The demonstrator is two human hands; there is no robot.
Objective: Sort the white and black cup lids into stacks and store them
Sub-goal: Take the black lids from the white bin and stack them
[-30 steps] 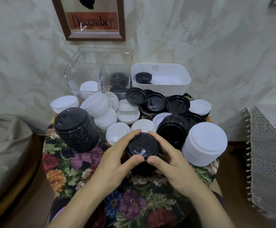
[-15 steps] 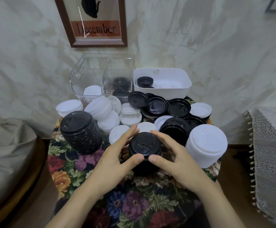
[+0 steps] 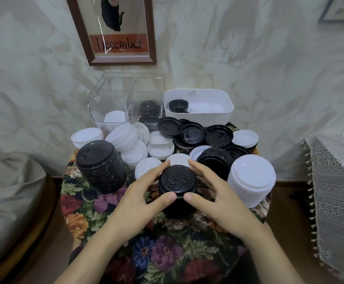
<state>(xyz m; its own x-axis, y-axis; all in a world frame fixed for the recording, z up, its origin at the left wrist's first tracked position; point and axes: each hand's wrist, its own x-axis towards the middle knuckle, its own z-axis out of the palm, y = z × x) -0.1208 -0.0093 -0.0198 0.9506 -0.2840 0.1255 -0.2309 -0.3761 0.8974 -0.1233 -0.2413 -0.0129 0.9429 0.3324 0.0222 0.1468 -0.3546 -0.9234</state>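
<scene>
- Floral tablecloth (image 3: 167, 253): dark cloth printed with flowers, covering the small table under both forearms
- Left hand (image 3: 144, 199) and right hand (image 3: 214, 195): each cups one side of the black lid stack (image 3: 177, 181); the thumbs nearly meet on its near edge and the fingers curve round its far edge
- Black lid stack: glossy round lids nested dome-up, standing on the cloth between the two palms; the top lid carries a raised rectangular sip tab, and its embossed marks are too small to read
- Tall black stack (image 3: 101, 167): leaning, ribbed by its lid rims, left of the left hand and apart from it
- Tall white stack (image 3: 251, 179): matte white lids, leaning, just right of the right hand
- Second black stack (image 3: 214, 160): directly beyond the right hand's fingers, partly hidden by them
- Loose white lids (image 3: 146, 169): lying just beyond the fingertips of both hands
- Loose black lids (image 3: 218, 138): overlapping one another, farther beyond the right hand
- Clear container (image 3: 126, 95): two compartments, far beyond the left hand; white lids in its left part, black lids in its right
- White bin (image 3: 218, 115): far beyond the right hand, with one black lid (image 3: 178, 105) inside at its left end
- Framed picture (image 3: 118, 44): on the wall above the clear container, reading "December" under a black animal figure
- Lace cloth (image 3: 335, 181): well to the right of the right hand
</scene>
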